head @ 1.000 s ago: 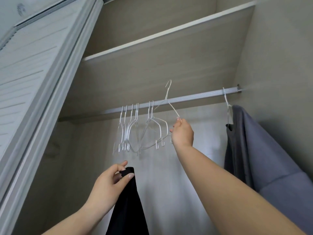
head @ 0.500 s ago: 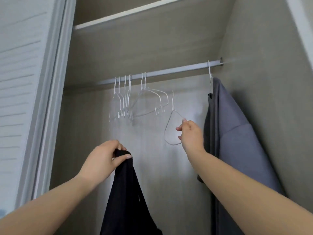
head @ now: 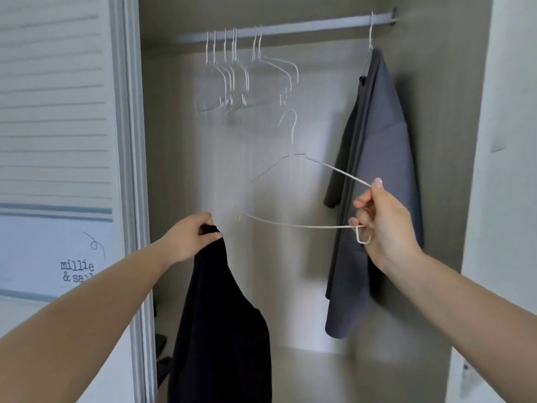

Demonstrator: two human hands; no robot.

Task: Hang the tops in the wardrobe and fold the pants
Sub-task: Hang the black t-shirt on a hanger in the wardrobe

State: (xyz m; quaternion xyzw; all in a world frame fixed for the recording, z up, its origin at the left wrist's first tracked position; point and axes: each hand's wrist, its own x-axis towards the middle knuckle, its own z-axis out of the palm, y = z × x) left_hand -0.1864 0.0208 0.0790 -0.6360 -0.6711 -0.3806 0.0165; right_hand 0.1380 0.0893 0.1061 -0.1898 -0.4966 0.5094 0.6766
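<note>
head camera faces straight into the open wardrobe [head: 436,141], close up.

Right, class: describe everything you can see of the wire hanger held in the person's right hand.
The hanger is thin white wire, bent into a hook on top, two sloping shoulders, a curved bottom bar and a small square loop at its right end. It is off the rail, held upright below the empty hangers. The right hand pinches its right end. Nothing hangs on it.
</note>
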